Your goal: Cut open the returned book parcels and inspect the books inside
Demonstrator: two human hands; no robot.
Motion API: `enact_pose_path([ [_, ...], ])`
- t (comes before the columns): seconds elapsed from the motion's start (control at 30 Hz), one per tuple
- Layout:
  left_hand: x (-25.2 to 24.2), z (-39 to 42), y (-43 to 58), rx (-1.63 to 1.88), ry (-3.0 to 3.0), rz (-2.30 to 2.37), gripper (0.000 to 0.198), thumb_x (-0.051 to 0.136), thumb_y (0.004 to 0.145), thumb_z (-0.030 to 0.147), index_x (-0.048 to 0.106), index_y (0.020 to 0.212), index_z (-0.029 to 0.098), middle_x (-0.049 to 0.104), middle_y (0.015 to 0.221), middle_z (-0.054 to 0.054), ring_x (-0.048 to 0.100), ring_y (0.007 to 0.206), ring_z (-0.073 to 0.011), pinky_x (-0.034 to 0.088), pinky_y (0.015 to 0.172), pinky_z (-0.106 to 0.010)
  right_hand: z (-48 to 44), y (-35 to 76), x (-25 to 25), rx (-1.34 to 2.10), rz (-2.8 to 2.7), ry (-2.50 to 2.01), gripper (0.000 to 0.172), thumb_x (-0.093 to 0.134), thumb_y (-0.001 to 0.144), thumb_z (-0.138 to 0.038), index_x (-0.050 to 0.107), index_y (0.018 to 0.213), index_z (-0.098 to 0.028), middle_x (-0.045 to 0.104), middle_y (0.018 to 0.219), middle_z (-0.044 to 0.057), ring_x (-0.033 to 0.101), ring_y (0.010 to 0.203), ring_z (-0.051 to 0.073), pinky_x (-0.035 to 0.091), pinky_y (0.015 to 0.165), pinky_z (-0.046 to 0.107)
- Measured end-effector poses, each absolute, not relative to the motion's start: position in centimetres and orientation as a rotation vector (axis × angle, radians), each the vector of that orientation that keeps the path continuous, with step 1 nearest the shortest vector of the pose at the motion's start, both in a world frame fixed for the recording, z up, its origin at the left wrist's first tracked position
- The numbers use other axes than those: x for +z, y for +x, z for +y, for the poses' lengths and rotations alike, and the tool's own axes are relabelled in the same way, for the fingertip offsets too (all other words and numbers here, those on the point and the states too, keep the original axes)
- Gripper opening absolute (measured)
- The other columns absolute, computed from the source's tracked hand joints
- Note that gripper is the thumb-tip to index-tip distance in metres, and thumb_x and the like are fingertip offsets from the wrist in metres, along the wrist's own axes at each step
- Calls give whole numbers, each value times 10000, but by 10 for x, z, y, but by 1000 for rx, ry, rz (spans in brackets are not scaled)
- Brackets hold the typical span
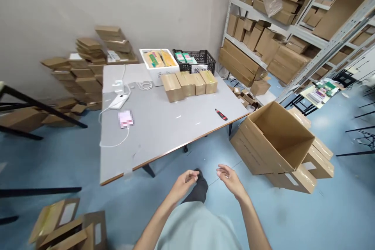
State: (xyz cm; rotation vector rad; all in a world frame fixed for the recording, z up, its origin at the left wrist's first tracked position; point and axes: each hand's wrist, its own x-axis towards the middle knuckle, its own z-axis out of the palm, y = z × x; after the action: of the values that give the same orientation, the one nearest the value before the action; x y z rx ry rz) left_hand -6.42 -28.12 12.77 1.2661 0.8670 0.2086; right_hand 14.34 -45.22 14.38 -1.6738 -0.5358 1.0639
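My left hand (185, 181) is in front of my body, below the table's front edge, with loosely curled fingers and nothing in them. To its right, my right hand (230, 179) is held over the floor with its fingers apart, also without anything. Neither touches an object. Beyond them stands a grey table (158, 125). On it, a red and black utility knife (221, 114) lies near the right front edge. Several small taped cardboard boxes (187, 84) stand side by side toward the back.
A large open carton (263, 144) stands right of the table, with boxes (319, 160) behind it. A white foam box (159, 71) and a black crate (207, 59) sit at the table's back. Shelves (258, 58), flattened cartons (88, 66) and a power strip (118, 101) are around.
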Motion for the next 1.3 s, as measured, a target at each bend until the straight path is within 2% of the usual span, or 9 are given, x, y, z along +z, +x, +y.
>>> enact_pose_path([
  [0.2,136,-193,32,248,1218,822,516,904,672,708,730,836,250,834,1370,-194,749,1365,-418,531,1236,-564,-378,231,153,1004,-682,-1919,862,797,886,-761,716,1522,-185,769,1494,220,768,1349,373,619,1139,529],
  [0.3,146,-156,73,263,1225,813,517,902,700,701,755,902,248,832,1378,-180,761,1338,-389,538,1232,-548,-340,269,159,933,-841,-2104,741,752,978,-564,656,1613,-193,703,1610,196,674,1502,367,526,1273,539],
  [0.43,150,-106,122,310,1249,828,492,887,739,683,756,927,248,837,1364,-169,779,1283,-368,561,1203,-541,-279,320,154,881,-984,-2256,714,759,988,-439,650,1635,-158,631,1685,211,533,1634,418,363,1399,579],
  [0.57,153,-52,174,391,1270,880,462,872,772,664,744,922,246,834,1367,-167,759,1344,-373,558,1214,-531,-204,375,138,857,-990,-2201,736,829,935,-425,673,1621,-212,573,1729,201,472,1658,468,353,1400,611],
  [0.73,156,21,246,440,1348,959,452,798,869,645,796,1078,244,837,1347,-125,756,1330,-336,578,1198,-486,-105,448,134,902,-1102,-2111,763,832,936,-444,632,1655,-282,527,1764,163,408,1691,444,357,1389,625],
  [0.87,142,79,300,495,1344,1084,468,791,899,522,779,1258,221,797,1441,-144,749,1347,-339,598,1173,-483,-32,510,133,920,-1289,-2113,790,779,988,-469,579,1700,-192,484,1790,227,385,1704,464,350,1377,635],
  [1.03,118,156,359,549,1255,1269,580,769,961,327,664,1519,210,583,1734,-184,634,1533,-372,580,1195,-486,66,580,110,928,-1483,-2082,828,747,1013,-477,525,1728,-122,462,1800,267,409,1697,459,333,1387,590],
  [1.2,96,231,403,512,1190,1368,703,780,987,272,557,1641,142,500,1781,-254,574,1592,-383,533,1243,-479,161,615,81,915,-1444,-2146,826,725,1025,-406,476,1720,-35,399,1817,332,384,1718,459,342,1383,558],
  [1.3,81,257,421,496,1173,1405,778,832,956,278,530,1652,107,538,1735,-295,598,1565,-389,511,1261,-492,196,619,67,920,-1403,-2123,807,709,1028,-390,465,1704,-23,448,1783,343,438,1697,430,373,1371,529],
])
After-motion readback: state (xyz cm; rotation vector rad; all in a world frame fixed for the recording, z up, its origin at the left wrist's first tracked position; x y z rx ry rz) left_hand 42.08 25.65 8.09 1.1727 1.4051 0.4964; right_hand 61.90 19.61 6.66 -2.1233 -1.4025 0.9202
